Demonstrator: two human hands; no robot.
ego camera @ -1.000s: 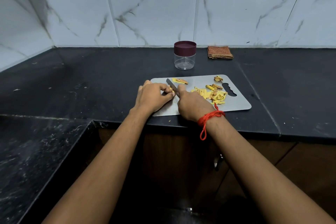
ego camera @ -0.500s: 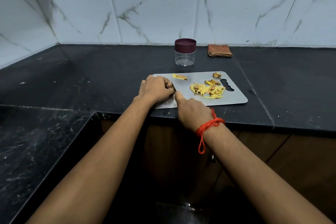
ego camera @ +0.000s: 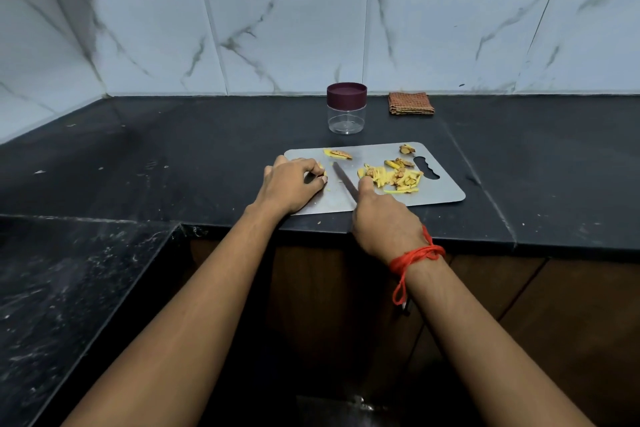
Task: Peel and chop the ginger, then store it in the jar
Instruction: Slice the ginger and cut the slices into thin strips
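– Ginger (ego camera: 403, 180): where is it?
– On the board (ego camera: 440, 196). Cut strips (ego camera: 379, 173) are heaped toward the board's right end, next to its handle slot. One small yellow piece (ego camera: 323, 169) sits at the board's left end under the left hand (ego camera: 294, 184).
– How does that hand hold it?
– The fingers (ego camera: 313, 168) are curled down and pinch the piece against the board, with the wrist low at the board's near left corner. I read it as a claw hold that pins the piece and tucks the tips away from the edge.
– And the knife (ego camera: 344, 180)?
– The right hand (ego camera: 384, 222) is wrapped round the handle, which it hides. It sits at the board's near edge, the forearm coming in from the right. The blade points away and leftward over the board's middle, just beside the left fingertips and apart from them. I cannot tell whether it touches the board.
– Why is the heap off to the right?
– Probably to keep the cutting patch free.
– The jar (ego camera: 346, 120)?
– It stands upright on the table (ego camera: 207, 156) just behind the board. Its lid (ego camera: 346, 93) is on and it looks empty, so nothing is stored yet. Peel scraps (ego camera: 337, 153) lie along the board's far edge.
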